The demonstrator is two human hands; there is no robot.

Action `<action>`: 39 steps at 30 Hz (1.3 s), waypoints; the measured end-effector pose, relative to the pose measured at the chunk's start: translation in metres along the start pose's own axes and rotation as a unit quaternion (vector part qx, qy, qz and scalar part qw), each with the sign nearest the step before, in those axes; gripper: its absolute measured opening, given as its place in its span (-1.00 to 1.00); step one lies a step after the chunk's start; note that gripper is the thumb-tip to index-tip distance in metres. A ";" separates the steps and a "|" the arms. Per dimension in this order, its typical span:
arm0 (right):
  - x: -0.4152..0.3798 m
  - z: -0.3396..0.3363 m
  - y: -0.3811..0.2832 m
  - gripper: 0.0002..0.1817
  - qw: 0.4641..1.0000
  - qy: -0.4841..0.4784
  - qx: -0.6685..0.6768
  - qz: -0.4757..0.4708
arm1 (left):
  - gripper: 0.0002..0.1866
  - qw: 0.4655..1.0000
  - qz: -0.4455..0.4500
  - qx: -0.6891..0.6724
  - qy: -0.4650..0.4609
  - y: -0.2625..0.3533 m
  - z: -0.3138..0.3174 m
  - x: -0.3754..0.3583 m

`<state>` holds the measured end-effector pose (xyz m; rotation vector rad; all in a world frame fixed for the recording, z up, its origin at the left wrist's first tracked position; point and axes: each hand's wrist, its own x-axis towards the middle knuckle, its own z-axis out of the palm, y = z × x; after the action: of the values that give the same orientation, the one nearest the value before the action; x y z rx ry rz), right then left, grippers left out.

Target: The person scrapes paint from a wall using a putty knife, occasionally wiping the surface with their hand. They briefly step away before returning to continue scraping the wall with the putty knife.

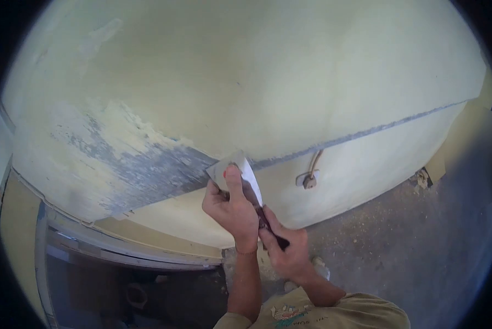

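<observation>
Near frame ctr, by the R end of the grey patch [158, 164] on the wall [290, 71], is the scraper [250, 180]. L hand [236, 213] grip: closed on blade, thumb on its face. R hand [291, 252] grip: wrapped round dark handle. Blade-wall contact: can't tell. Prob. best w/ fingertips clear of edge, pressure light & even.

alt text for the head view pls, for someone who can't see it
A person's left hand holds a scraper by its metal blade, right hand on its dark handle, before a pale wall with a rough grey patch; speckled floor lies below.
</observation>
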<state>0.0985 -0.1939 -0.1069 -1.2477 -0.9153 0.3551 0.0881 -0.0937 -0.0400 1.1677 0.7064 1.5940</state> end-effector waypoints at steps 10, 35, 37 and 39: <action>0.043 0.018 -0.060 -0.55 0.995 -0.022 0.070 -0.061 | -0.67 0.984 0.152 0.083 0.037 0.065 0.015 0.047; 0.014 0.017 -0.003 -0.54 0.998 0.015 0.017 -0.054 | -0.70 0.994 0.076 0.076 -0.012 0.012 -0.008 0.013; 0.037 0.018 -0.038 -0.53 0.996 -0.005 0.026 -0.090 | -0.68 0.991 0.109 0.079 0.025 0.053 0.009 0.037; 0.061 0.034 -0.075 -0.54 0.991 -0.015 0.034 -0.129 | -0.68 0.988 0.133 0.060 0.052 0.086 0.018 0.068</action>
<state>0.0928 -0.1541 -0.0131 -1.0491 -1.0679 0.1971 0.0702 -0.0603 0.0640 1.3185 0.7458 1.8674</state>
